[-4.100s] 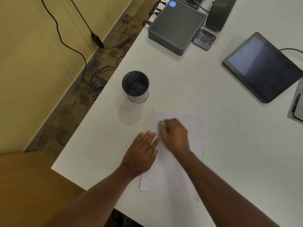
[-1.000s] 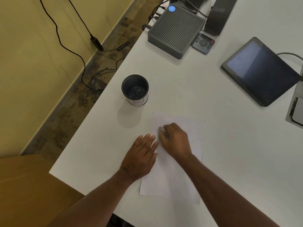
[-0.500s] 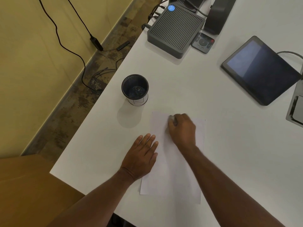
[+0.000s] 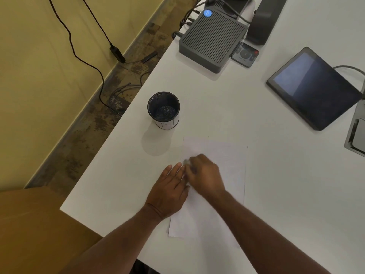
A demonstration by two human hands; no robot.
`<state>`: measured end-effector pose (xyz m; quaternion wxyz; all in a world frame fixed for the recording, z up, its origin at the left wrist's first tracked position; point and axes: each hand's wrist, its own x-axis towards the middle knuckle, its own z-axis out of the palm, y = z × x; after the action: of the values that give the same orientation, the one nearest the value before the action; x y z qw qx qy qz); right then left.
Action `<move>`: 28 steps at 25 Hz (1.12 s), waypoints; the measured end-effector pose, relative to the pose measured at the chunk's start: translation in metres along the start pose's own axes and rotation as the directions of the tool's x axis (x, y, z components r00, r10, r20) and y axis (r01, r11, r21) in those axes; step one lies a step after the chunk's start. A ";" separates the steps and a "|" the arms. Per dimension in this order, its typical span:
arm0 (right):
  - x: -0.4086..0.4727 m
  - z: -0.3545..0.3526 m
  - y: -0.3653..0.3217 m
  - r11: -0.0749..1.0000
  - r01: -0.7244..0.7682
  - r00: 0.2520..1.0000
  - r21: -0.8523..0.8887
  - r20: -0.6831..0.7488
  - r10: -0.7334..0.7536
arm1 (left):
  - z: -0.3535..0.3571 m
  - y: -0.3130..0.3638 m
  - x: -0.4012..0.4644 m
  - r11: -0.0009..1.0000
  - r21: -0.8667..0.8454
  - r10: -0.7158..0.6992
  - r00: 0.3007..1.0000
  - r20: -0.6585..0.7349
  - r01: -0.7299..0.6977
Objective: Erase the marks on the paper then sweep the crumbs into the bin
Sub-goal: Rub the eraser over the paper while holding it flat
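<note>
A white sheet of paper (image 4: pixel 227 161) lies on the white table (image 4: pixel 237 107), near its front edge. My left hand (image 4: pixel 167 190) rests flat on the paper's left edge, fingers spread. My right hand (image 4: pixel 205 175) is closed on a small pale eraser (image 4: pixel 186 161), whose tip shows at the fingertips, pressed on the paper's upper left part next to my left fingertips. The hand is blurred with motion. A black mesh bin (image 4: pixel 163 109) stands upright on the table to the upper left of the paper. A few tiny dark specks lie at the paper's far edge.
A grey ribbed box (image 4: pixel 213 41) and a small remote (image 4: pixel 245 54) sit at the far side. A dark tablet (image 4: pixel 314 88) lies to the right, with a metal device (image 4: pixel 355 135) at the right border. The table's left edge drops to a floor with cables.
My right hand has swung with the eraser from the paper's upper middle back to the left, down beside my left fingertips. My left hand has stayed flat on the paper.
</note>
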<state>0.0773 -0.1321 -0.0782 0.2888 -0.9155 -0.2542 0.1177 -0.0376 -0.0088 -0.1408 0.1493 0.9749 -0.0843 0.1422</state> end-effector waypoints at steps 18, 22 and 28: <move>0.013 -0.005 0.007 0.996 -0.082 0.995 0.020 -0.054 0.083 | -0.002 0.000 0.001 1.000 0.009 -0.012 1.000 0.012 0.011; 0.011 -0.004 0.003 0.997 -0.071 0.996 0.020 -0.050 0.072 | -0.002 0.000 0.001 1.000 0.005 -0.013 1.000 0.010 0.013; 0.027 -0.023 0.021 0.974 -0.225 0.952 0.022 -0.209 0.224 | -0.004 0.000 0.002 1.000 0.010 -0.013 0.999 0.031 0.012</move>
<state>0.1163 -0.1432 -0.0736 0.2981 -0.9460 -0.1166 0.0522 -0.0371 -0.0082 -0.1366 0.1443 0.9782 -0.0798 0.1266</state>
